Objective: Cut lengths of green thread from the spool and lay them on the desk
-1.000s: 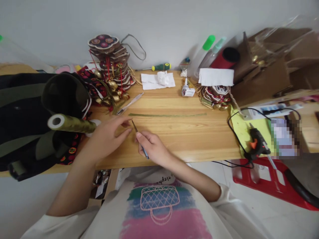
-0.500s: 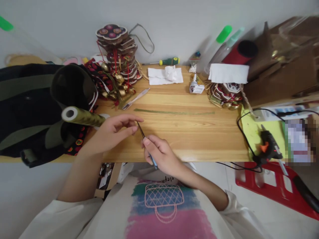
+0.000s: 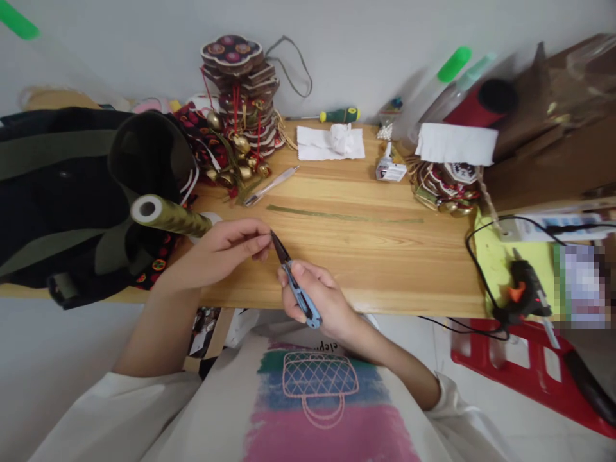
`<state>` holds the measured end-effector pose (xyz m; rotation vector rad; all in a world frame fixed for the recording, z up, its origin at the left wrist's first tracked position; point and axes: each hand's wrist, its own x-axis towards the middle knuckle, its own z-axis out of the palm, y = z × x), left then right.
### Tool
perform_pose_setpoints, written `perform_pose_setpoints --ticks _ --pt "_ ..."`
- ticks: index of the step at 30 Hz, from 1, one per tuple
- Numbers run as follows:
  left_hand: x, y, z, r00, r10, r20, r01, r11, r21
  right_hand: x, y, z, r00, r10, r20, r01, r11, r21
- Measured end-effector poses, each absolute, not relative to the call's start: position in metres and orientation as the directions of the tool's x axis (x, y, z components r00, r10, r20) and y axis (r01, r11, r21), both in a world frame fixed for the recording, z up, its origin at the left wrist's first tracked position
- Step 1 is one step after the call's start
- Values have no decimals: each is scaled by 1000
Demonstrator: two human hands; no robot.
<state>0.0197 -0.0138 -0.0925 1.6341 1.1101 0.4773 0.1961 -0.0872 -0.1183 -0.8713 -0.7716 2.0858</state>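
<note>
My right hand [image 3: 317, 298] is wrapped round the blue handle of a folding knife [image 3: 302, 294]. Its dark blade is out and points up and to the left. At the blade's tip, the thumb and fingers of my left hand [image 3: 235, 247] are pressed together. Whatever they pinch, if anything, is too small or hidden to make out. Beyond both hands a thin olive-green strip of ribbon [image 3: 317, 213] lies across the wooden table [image 3: 385, 269]. Beside my left wrist rests a spool of olive ribbon [image 3: 180, 217].
Stacked ornaments with gold bells [image 3: 240, 96] stand at the back left, near a pen [image 3: 272, 185]. Farther along are a screwdriver [image 3: 339, 115], a tissue [image 3: 332, 142] and a small glue bottle [image 3: 389, 168]. A corded glue gun [image 3: 524, 285] lies at right; a dark bag [image 3: 62, 199] fills the left.
My left thumb and fingers have come together at the knife's tip. The knife has turned in my right hand, showing more of its blade and handle. The view has shifted slightly.
</note>
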Motion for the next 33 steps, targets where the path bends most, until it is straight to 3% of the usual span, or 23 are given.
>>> perform_pose_setpoints --ticks 7,21,29,33 --pt "15 -14 -96 432 884 -176 493 -69 867 195 -86 -120 -515 807 -289 -467 -546 -695" --pt "15 -13 -92 455 879 -143 590 -177 787 200 -85 -119 -452 816 -359 -436 -554 -710" --pt "19 -15 -89 425 896 -132 532 -129 837 211 -64 -118 -277 924 -265 -429 -366 -826" --pt "21 -14 -89 465 873 -145 522 -138 841 204 -50 -120 -186 953 -239 -282 -285 -916"
